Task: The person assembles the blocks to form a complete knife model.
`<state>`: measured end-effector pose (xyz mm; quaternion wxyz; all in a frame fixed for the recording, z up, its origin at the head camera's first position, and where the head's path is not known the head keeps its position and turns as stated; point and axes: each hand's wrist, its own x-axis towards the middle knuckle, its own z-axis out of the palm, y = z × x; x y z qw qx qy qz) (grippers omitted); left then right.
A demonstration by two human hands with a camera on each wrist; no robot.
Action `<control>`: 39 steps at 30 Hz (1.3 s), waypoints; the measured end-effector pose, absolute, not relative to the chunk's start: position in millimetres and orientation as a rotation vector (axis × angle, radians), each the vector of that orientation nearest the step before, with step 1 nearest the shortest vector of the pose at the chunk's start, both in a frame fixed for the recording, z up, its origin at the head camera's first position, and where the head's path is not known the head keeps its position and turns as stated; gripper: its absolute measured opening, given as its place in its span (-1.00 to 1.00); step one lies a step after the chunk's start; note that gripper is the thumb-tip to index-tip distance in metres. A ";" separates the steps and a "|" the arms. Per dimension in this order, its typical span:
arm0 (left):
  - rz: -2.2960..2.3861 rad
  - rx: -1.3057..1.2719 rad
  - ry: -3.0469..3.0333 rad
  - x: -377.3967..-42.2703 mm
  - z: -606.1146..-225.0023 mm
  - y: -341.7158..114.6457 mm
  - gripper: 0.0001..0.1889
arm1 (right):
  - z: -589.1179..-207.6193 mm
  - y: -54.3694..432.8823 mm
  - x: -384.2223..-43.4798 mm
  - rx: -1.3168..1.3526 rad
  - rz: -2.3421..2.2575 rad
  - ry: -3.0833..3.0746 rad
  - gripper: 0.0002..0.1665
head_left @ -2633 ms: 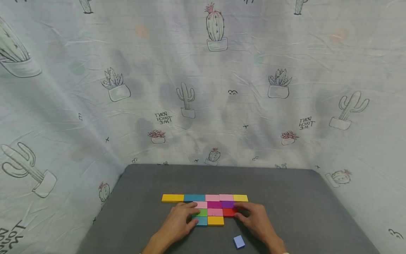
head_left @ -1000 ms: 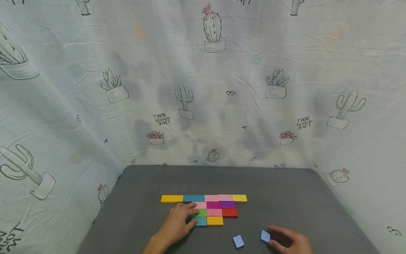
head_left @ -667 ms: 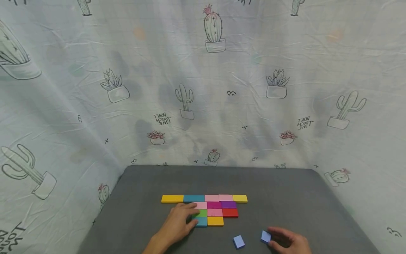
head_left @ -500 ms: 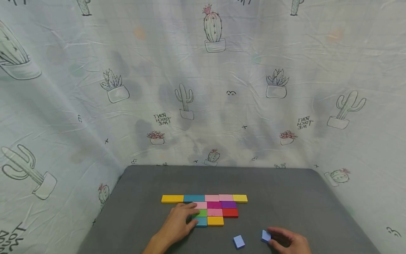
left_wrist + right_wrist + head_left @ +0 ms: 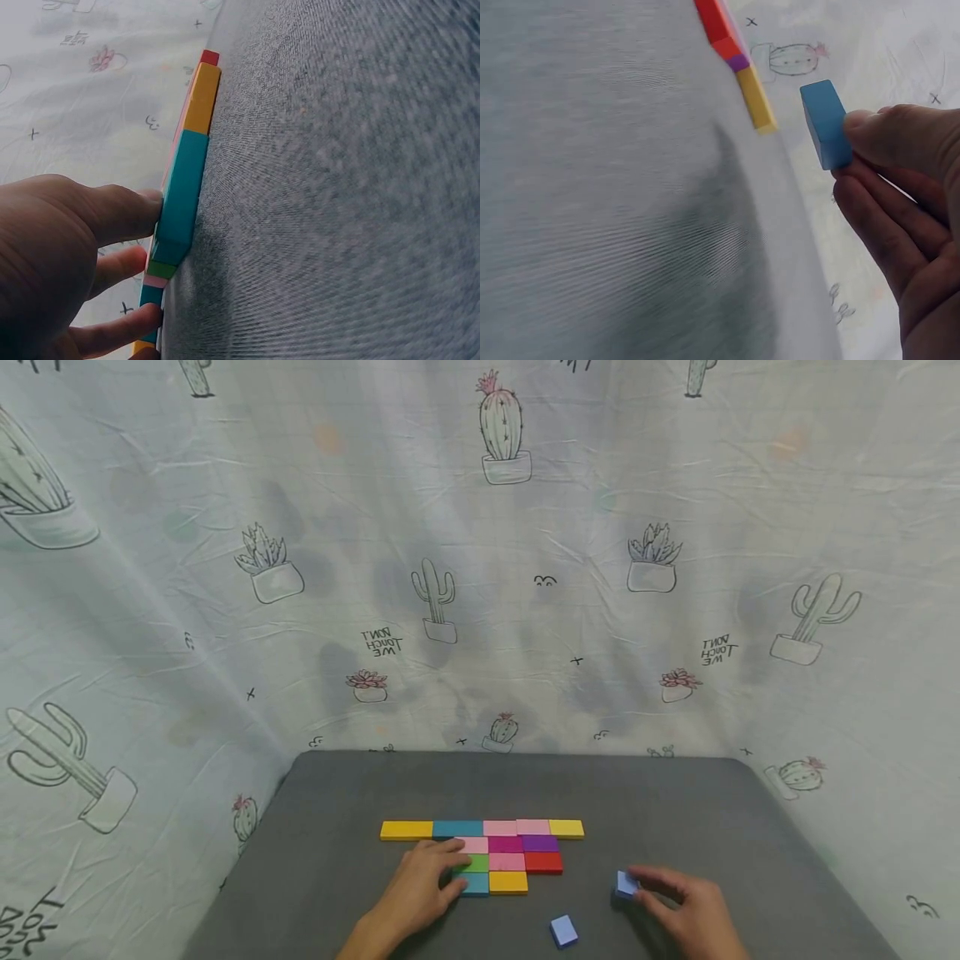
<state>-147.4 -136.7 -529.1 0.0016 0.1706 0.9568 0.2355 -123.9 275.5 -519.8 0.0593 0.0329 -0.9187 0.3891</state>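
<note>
My right hand (image 5: pixel 686 906) pinches a small light blue block (image 5: pixel 626 884) between thumb and fingertips, raised over the grey table; in the right wrist view the block (image 5: pixel 823 124) is held on end, tilted. My left hand (image 5: pixel 416 885) rests beside the flat coloured blocks, fingertips at the left ends of a light pink block (image 5: pixel 474 844), a green block (image 5: pixel 478 863) and a teal block (image 5: pixel 475 885). In the left wrist view the thumb lies along that teal block (image 5: pixel 182 195). An orange block (image 5: pixel 508 883) and a red block (image 5: pixel 543 862) sit in these rows.
A second light blue block (image 5: pixel 564 932) lies apart near the table's front. The back row runs from a long orange-yellow block (image 5: pixel 407 831) to a short yellow block (image 5: pixel 566 829). A cactus-print cloth (image 5: pixel 585 693) hangs behind the grey table (image 5: pixel 675 810).
My right hand leaves the rows' right side, takes hold of a light blue block at the front right and lifts it slightly up and away. The left hand stays in place.
</note>
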 end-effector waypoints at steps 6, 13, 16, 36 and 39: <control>0.728 0.505 2.996 -147.4 -528.2 -136.7 -0.56 | -509.5 266.9 -143.9 0.202 1.098 -2.804 -0.71; 0.732 0.504 2.994 -148.2 -528.7 -137.3 -0.57 | -513.3 252.2 -172.3 0.378 1.128 -2.826 -0.70; 0.729 0.520 2.991 -149.1 -529.7 -137.8 -0.57 | -518.7 246.2 -185.1 0.486 1.141 -2.819 -0.68; 0.715 0.542 3.019 -150.3 -531.6 -136.6 -0.58 | -528.6 226.3 -215.4 0.751 0.944 -2.853 -0.68; 0.711 0.552 3.021 -150.4 -531.4 -136.7 -0.58 | -529.2 224.1 -216.0 0.739 0.919 -2.874 -0.67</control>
